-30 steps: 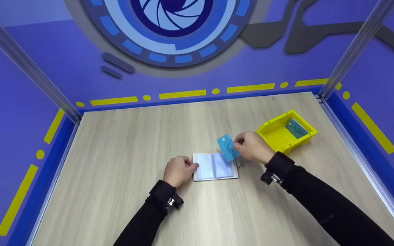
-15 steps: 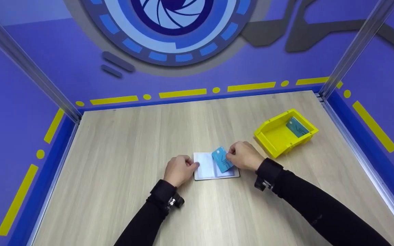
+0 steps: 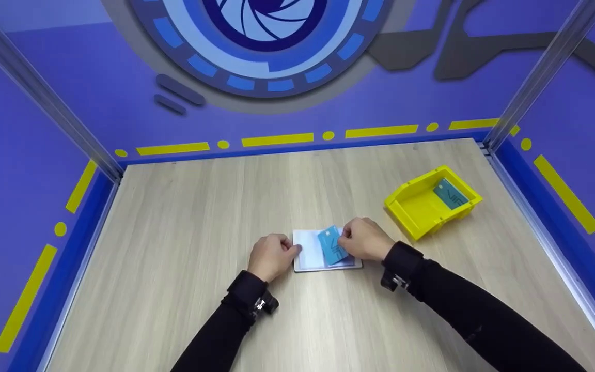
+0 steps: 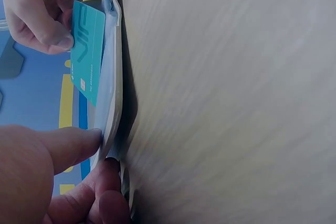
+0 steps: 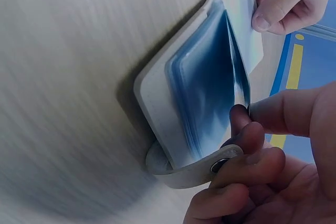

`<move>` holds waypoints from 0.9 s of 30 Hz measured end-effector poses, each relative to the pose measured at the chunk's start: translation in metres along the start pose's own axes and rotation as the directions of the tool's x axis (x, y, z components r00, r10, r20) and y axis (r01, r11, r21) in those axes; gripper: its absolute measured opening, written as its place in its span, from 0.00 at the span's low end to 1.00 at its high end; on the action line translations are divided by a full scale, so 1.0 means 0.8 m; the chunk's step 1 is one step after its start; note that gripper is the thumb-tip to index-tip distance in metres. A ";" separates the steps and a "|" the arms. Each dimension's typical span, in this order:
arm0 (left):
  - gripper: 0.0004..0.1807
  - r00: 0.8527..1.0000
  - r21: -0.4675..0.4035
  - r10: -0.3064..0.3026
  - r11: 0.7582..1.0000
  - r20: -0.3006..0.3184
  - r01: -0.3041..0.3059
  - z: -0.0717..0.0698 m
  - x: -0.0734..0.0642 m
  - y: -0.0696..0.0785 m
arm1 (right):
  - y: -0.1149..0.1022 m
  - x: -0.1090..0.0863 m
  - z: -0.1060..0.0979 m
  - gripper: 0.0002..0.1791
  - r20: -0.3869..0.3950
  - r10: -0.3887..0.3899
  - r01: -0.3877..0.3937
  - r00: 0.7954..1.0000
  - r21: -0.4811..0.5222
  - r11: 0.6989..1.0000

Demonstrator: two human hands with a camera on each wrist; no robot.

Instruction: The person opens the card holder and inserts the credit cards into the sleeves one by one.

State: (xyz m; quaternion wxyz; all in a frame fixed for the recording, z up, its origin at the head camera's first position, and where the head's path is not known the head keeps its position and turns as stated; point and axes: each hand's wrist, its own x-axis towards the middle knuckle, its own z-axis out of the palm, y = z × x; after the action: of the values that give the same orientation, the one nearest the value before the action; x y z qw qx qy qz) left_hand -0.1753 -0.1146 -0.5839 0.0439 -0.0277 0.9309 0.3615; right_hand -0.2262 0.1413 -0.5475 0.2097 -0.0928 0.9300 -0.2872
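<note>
A small card holder (image 3: 307, 250) lies spread out on the table, with a white cover and clear plastic sleeves (image 5: 202, 85). My left hand (image 3: 271, 257) grips its left edge, thumb on top and fingers beneath. Between thumb and fingers, my right hand (image 3: 365, 239) pinches a teal card (image 4: 86, 48) marked with large letters. The card stands tilted over the right-hand sleeves, its lower edge at or just above them; I cannot tell whether it enters one. A strap with a metal snap (image 5: 219, 165) sticks out from the holder, against my right fingers.
To the right, behind my right hand, a yellow bin (image 3: 416, 209) stands on the wooden table (image 3: 199, 217). More teal cards (image 3: 451, 194) lean inside it against the far end. Blue printed panels (image 3: 297, 116) wall in the back and sides.
My right hand has brought the teal card left and toward me, from beside the bin down over the holder's right half. The left hand has stayed on the holder's edge.
</note>
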 end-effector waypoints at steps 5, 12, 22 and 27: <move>0.14 1.000 -0.003 0.002 1.000 0.001 -0.002 0.000 0.000 0.000 | -0.002 0.001 0.001 0.15 0.007 0.030 -0.030 1.000 -0.005 1.000; 0.14 1.000 -0.003 -0.007 1.000 0.002 0.007 0.000 0.000 0.002 | -0.005 0.004 0.002 0.18 0.020 0.051 -0.051 0.998 -0.020 0.999; 0.14 1.000 0.001 0.000 1.000 0.000 0.000 0.000 0.000 0.002 | -0.007 0.009 0.007 0.21 0.021 0.033 -0.032 0.999 -0.022 0.999; 0.14 1.000 0.011 -0.003 1.000 0.003 0.003 0.001 0.001 0.002 | -0.005 0.009 0.009 0.21 0.005 -0.019 0.019 1.000 -0.035 0.999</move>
State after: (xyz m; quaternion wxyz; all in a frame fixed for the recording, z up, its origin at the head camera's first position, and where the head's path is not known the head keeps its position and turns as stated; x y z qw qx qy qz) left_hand -0.1762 -0.1133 -0.5836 0.0462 -0.0283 0.9328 0.3564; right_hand -0.2292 0.1326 -0.5529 0.2076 -0.1061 0.9334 -0.2727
